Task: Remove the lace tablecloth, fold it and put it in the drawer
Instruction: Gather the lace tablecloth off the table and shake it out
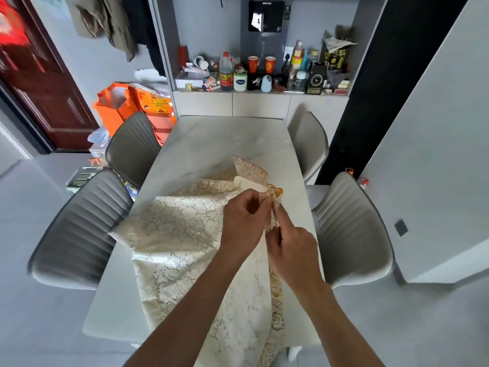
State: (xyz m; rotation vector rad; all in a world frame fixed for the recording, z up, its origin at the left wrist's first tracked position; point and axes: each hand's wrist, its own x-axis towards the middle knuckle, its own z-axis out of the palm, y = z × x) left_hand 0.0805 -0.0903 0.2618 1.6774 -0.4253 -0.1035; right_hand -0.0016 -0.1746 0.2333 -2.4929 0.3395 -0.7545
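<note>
**Both hands pinched the gold edge of the lace cloth on the marble table**

A long white marble table (pixel 211 139) filled the middle of the view, its far end bare and set against a grey cabinet wall (pixel 260 104) with flat drawer fronts under an open shelf. Four grey padded chairs stood around it, two on each side; the near left chair (pixel 79 229) and the near right chair (pixel 354 229) sat close against the table's long edges.

The lace tablecloth (pixel 182 234) lay bunched and partly gathered over the near half of the table, cream with a gold-patterned border. One corner hung past the left edge of the table, and the near end trailed off the front edge. A folded-over flap rose near the centre of the table, showing the gold border and a pale underside.

The left hand (pixel 244 221) was curled, its fingers pinching the gold border near that flap. The right hand (pixel 291 247), just beside and slightly nearer, gripped the same border edge between curled fingers and thumb, the strip of lace running taut between the two hands.

On the shelf stood two red paper cups (pixel 261 64) among bottles and jars. Orange bags (pixel 124 104) sat on the floor behind the far left chair.
</note>
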